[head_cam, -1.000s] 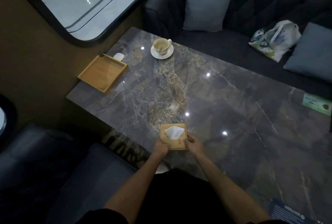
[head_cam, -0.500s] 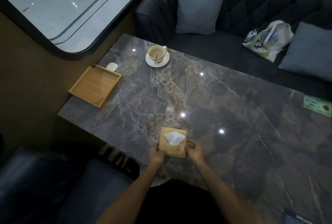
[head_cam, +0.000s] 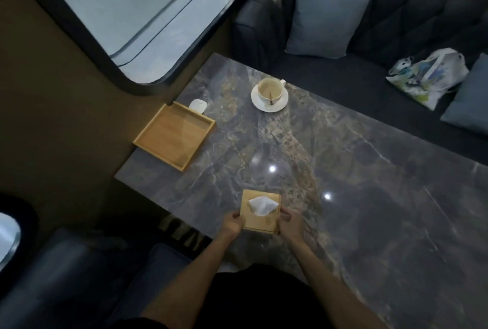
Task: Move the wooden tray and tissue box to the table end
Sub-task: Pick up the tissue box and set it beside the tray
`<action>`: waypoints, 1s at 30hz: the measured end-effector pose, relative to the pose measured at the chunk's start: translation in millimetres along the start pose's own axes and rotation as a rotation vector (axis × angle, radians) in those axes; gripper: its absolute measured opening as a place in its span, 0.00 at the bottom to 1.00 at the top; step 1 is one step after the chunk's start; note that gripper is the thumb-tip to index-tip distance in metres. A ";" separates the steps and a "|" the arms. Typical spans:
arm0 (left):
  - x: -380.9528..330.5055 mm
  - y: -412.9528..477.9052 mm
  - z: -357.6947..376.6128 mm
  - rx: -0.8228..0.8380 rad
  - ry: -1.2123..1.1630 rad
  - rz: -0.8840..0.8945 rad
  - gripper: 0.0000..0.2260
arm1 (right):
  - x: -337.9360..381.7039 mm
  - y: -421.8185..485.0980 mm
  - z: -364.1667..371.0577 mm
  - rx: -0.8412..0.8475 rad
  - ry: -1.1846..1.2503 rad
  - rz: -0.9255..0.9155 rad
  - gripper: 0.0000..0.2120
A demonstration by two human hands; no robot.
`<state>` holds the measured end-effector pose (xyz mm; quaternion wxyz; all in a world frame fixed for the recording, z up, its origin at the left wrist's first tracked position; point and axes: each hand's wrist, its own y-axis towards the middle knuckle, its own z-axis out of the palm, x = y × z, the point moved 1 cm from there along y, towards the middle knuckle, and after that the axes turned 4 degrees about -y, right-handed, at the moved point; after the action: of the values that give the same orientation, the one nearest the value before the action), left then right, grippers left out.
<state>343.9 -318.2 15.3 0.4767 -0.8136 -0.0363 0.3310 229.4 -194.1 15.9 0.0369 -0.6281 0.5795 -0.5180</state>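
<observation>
A square wooden tissue box (head_cam: 260, 219) with a white tissue poking out of its top is near the front edge of the grey marble table (head_cam: 343, 183). My left hand (head_cam: 232, 224) grips its left side and my right hand (head_cam: 290, 224) grips its right side. I cannot tell whether the box rests on the table or is lifted a little. An empty square wooden tray (head_cam: 175, 138) lies flat at the table's left end, against the brown wall.
A white cup on a saucer (head_cam: 270, 94) stands at the far left part of the table. A small white device (head_cam: 198, 106) lies just behind the tray. A dark sofa with grey cushions (head_cam: 327, 19) and a printed bag (head_cam: 427, 75) runs along the far side.
Both hands stay on the tissue box. The view has swung so the table's left end and tray sit nearer the middle; the box looks slightly further from the table edge.
</observation>
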 end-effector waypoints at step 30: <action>52.4 79.6 -302.3 -0.236 -0.692 -0.294 0.23 | 269.0 -16.6 300.4 0.556 -0.487 -0.310 0.22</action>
<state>537.5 -569.0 23.9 0.3818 -0.6892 -0.3489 0.5075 393.1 -561.2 51.8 0.2631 -0.7786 0.2898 -0.4904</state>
